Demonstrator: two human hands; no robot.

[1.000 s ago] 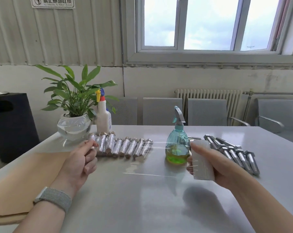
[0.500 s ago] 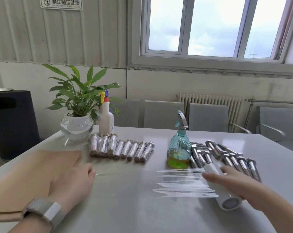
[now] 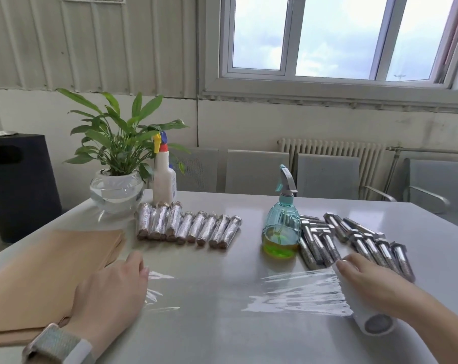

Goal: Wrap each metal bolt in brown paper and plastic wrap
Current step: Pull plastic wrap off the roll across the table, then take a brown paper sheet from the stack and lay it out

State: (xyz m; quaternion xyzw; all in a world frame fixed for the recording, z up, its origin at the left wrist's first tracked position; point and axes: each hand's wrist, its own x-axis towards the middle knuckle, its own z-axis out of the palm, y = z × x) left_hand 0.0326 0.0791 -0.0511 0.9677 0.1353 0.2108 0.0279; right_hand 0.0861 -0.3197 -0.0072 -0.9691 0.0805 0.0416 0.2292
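Two hands are down on the tabletop (image 3: 222, 337) in the head view, with a sheet of plastic wrap (image 3: 296, 292) stretched flat between them. The left hand (image 3: 109, 290) presses the free edge with relaxed fingers, beside the brown paper (image 3: 46, 271). The right hand (image 3: 372, 282) lies over the roll (image 3: 372, 320), fingers curved round it. A second ago the roll was held up in the air with the film taut; now it has been lowered and laid out, so a wrapping sheet looks ready to tear off. Bare bolts (image 3: 359, 243) wait behind the right hand, near the spray bottle (image 3: 281, 227); wrapped bolts (image 3: 188, 228) sit in a row further left.
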